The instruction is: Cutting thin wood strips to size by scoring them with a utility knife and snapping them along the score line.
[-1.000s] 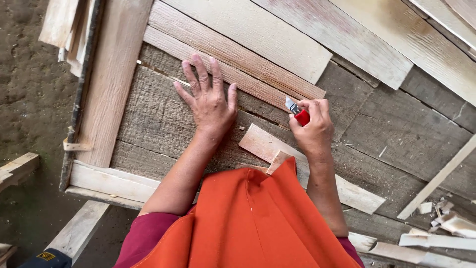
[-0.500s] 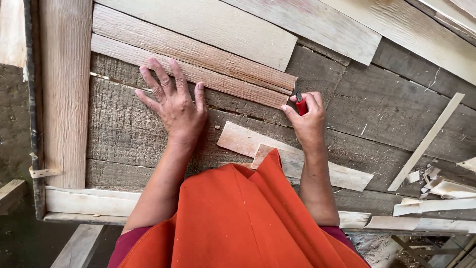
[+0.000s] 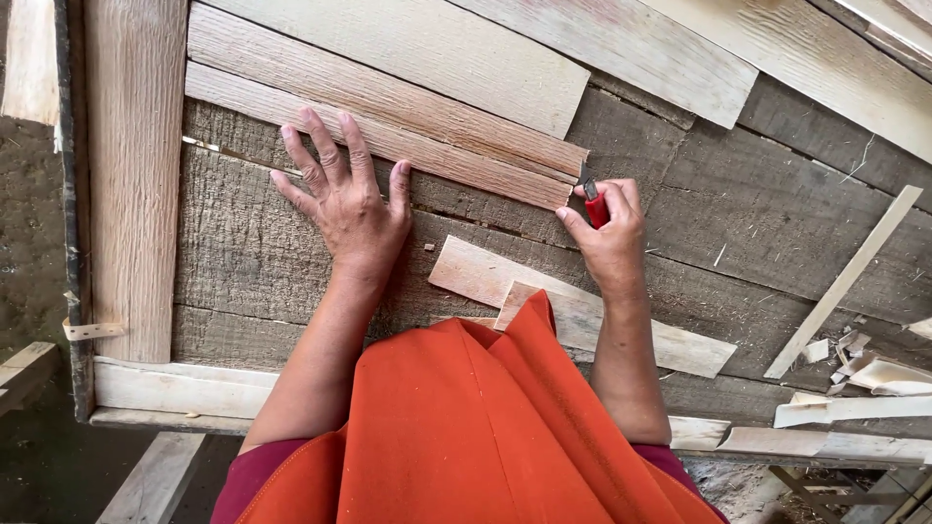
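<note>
Pressing down with spread fingers, the left hand (image 3: pixel 345 199) is lying flat on the reddish wood strip (image 3: pixel 388 136) on the bench (image 3: pixel 243 252), while the right hand (image 3: pixel 610 228) is gripping a red utility knife (image 3: pixel 594 206) at the strip's right end. The blade seems to be meeting the end edge; if the strip is slipping under the palm, the cut may be wandering or splintering the thin grain, and a skidding blade could be running toward the left fingers. Compared with half a second earlier, both hands are sitting in nearly the same places.
</note>
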